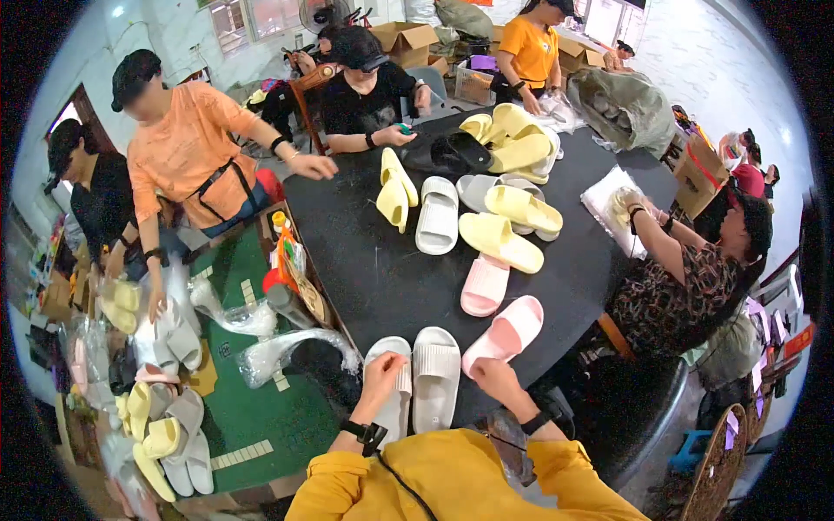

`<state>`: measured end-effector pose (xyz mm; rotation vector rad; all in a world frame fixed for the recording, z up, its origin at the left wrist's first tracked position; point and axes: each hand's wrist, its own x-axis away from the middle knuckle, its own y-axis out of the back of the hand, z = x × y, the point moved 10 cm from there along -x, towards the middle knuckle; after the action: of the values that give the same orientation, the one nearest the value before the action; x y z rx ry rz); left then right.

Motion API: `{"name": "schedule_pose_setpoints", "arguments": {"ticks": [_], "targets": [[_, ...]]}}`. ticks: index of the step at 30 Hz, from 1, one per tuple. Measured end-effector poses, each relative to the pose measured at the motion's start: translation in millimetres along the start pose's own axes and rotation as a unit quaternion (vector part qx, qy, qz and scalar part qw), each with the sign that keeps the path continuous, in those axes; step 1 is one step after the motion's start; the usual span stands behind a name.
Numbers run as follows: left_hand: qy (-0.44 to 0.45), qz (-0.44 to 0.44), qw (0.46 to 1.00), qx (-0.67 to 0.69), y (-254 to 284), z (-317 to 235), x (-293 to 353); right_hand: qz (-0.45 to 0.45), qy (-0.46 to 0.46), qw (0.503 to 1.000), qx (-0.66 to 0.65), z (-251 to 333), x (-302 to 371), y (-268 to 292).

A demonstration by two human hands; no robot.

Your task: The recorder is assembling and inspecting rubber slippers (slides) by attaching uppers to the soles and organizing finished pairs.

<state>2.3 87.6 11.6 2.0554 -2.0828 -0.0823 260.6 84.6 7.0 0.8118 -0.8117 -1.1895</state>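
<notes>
A pair of light grey slippers lies at the table's near edge, the left slipper (395, 417) beside the right slipper (436, 369). My left hand (384, 375) is closed over the strap of the left one, its fingers drawn together; what they hold, if anything, is hidden. At the right, my right hand (497, 377) grips the heel end of a pink slipper (514, 326), which points away to the right. A second pink slipper (485, 285) lies just beyond, partly under a yellow slipper (501, 242). Further off are another grey slipper (437, 217) and a yellow pair (395, 191).
More slippers are heaped at the black table's (347, 260) far side, by a black slipper (447, 154). To the left, a green table (261, 425) holds plastic-wrapped and loose slippers. Co-workers stand or sit around; one at the right handles a white bundle (612, 208).
</notes>
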Motion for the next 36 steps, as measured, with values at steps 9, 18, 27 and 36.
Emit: {"name": "schedule_pose_setpoints", "arguments": {"ticks": [9,18,27,36], "targets": [[0.112,-0.064,0.989,0.07,132,-58,125,-0.373,0.053,0.926,0.012,-60,-26,94],[0.097,-0.362,0.926,-0.053,356,-25,241,-0.293,-0.053,0.953,0.052,-138,-53,70],[-0.057,-0.583,0.747,-0.315,505,-52,314,-0.107,-0.189,0.974,-0.066,-68,-29,50],[0.015,-0.299,0.952,-0.057,269,46,159,-0.056,-0.115,0.915,-0.383,-9,-2,-5]]}}
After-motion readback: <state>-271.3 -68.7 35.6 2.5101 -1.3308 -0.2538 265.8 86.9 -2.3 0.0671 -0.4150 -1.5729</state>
